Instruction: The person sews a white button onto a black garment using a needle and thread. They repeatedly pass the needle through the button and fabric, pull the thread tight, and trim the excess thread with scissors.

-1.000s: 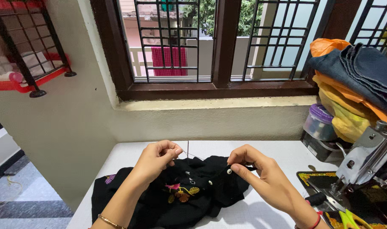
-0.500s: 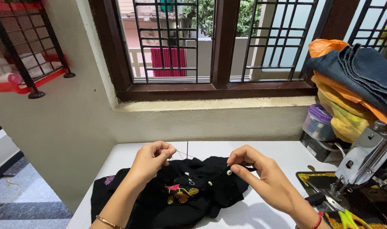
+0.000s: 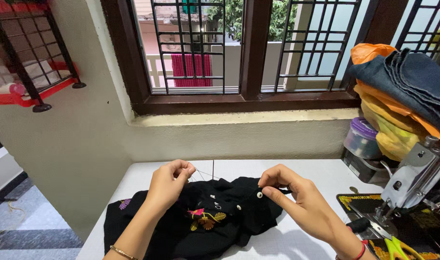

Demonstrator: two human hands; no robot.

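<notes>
A black garment [image 3: 200, 226] with bright embroidered flowers and small white buttons lies crumpled on the white table [image 3: 321, 171]. My left hand [image 3: 169, 183] hovers over its upper left part, fingers pinched on a thin thread that runs toward the cloth. My right hand [image 3: 297, 200] rests on the garment's right edge, thumb and fingers pinching the black fabric beside a white button [image 3: 259, 195]. Whether a needle is in my left fingers is too small to tell.
A sewing machine [image 3: 413, 178] stands at the right, green-handled scissors [image 3: 396, 248] by its base. Behind it are a lidded container [image 3: 362, 139] and a pile of folded blue, orange and yellow cloth [image 3: 403, 91]. A barred window [image 3: 244, 48] is ahead; the table's left edge drops to the floor.
My left hand has drifted slightly down and right, drawing the thread closer to the cloth. My right hand keeps its pinch on the fabric by the button.
</notes>
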